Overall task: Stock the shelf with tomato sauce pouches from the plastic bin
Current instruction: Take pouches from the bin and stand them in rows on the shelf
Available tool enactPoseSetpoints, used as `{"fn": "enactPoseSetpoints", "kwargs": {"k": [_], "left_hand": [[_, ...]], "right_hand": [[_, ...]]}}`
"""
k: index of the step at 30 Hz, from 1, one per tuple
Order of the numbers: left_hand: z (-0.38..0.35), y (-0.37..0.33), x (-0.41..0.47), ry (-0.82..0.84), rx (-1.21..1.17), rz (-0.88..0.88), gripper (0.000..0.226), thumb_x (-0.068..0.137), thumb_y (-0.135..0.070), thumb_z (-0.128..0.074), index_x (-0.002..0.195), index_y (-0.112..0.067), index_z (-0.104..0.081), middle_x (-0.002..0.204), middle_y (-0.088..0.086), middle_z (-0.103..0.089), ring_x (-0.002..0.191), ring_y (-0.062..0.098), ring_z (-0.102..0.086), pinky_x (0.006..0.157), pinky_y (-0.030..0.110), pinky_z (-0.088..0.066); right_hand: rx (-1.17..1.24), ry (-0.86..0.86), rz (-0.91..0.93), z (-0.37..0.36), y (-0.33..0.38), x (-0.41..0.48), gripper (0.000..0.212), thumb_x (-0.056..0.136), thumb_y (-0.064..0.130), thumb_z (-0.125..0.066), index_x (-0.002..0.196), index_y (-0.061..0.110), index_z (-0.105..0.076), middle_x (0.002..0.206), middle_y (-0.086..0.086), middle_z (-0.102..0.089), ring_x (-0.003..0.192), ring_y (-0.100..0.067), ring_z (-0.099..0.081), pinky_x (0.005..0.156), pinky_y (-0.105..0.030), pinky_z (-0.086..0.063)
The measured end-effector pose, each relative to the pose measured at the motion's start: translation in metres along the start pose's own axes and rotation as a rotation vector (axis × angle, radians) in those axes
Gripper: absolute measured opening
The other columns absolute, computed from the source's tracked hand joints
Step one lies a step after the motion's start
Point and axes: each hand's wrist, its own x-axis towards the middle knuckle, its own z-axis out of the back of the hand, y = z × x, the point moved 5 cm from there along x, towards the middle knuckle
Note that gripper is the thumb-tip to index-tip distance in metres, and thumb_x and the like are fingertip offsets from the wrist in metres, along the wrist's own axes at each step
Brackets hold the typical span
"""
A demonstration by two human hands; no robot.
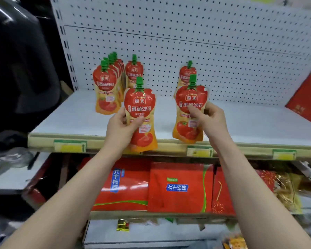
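My left hand (121,125) grips a red and orange tomato sauce pouch (140,105) with a green cap, held upright over the front edge of the white shelf (75,119). My right hand (209,117) holds a second pouch (189,112) upright, just above the shelf front. On the shelf stand a row of several pouches (106,87) at the left, one pouch (134,71) behind my left one, and one pouch (187,72) behind my right one. The plastic bin is out of view.
A white pegboard (205,42) backs the shelf. A red box (307,99) leans at the shelf's right end. Red gift boxes (180,187) fill the shelf below. Yellow price tags (70,146) line the shelf edge. A dark bulky object (16,69) stands at the left.
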Motion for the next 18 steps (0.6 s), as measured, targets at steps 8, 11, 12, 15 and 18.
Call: {"fn": "enactPoseSetpoints", "kwargs": {"k": [8, 11, 12, 15, 18], "left_hand": [[0.051, 0.005, 0.047, -0.218, 0.076, 0.015, 0.025, 0.087, -0.015, -0.07, 0.11, -0.016, -0.061, 0.102, 0.0, -0.071, 0.091, 0.013, -0.069, 0.084, 0.036, -0.056], [0.059, 0.012, 0.059, -0.264, 0.096, 0.03, 0.026, 0.087, -0.018, -0.07, 0.111, -0.019, -0.062, 0.102, -0.002, -0.072, 0.092, 0.012, -0.07, 0.083, 0.035, -0.056], [0.061, 0.015, 0.062, -0.276, 0.097, 0.037, 0.025, 0.087, -0.019, -0.07, 0.111, -0.02, -0.063, 0.102, -0.002, -0.073, 0.093, 0.012, -0.07, 0.083, 0.035, -0.057], [0.066, 0.023, 0.07, -0.31, 0.115, 0.065, 0.026, 0.086, -0.024, -0.071, 0.111, -0.022, -0.063, 0.103, -0.004, -0.073, 0.095, 0.012, -0.07, 0.085, 0.037, -0.057], [0.07, 0.028, 0.076, -0.328, 0.127, 0.075, 0.024, 0.086, -0.024, -0.071, 0.108, -0.024, -0.063, 0.104, -0.004, -0.072, 0.096, 0.013, -0.069, 0.087, 0.04, -0.057]], "right_hand": [[-0.033, 0.228, -0.043, -0.088, -0.004, 0.093, 0.013, 0.082, 0.025, -0.079, 0.089, 0.014, -0.076, 0.091, -0.004, -0.077, 0.082, -0.018, -0.073, 0.067, -0.03, -0.054], [-0.046, 0.281, -0.079, -0.121, -0.017, 0.131, 0.013, 0.083, 0.022, -0.078, 0.092, 0.012, -0.075, 0.096, -0.008, -0.076, 0.086, -0.022, -0.073, 0.072, -0.036, -0.058], [-0.045, 0.295, -0.085, -0.132, -0.02, 0.142, 0.009, 0.084, 0.022, -0.077, 0.089, 0.015, -0.074, 0.096, -0.008, -0.076, 0.089, -0.024, -0.073, 0.079, -0.042, -0.06], [-0.051, 0.315, -0.091, -0.158, -0.032, 0.172, 0.008, 0.088, 0.019, -0.07, 0.082, 0.023, -0.067, 0.093, -0.007, -0.074, 0.09, -0.029, -0.072, 0.085, -0.054, -0.058], [-0.076, 0.331, -0.073, -0.178, -0.04, 0.193, 0.006, 0.085, 0.024, -0.069, 0.081, 0.029, -0.067, 0.097, -0.007, -0.075, 0.093, -0.029, -0.072, 0.086, -0.055, -0.057]]}}
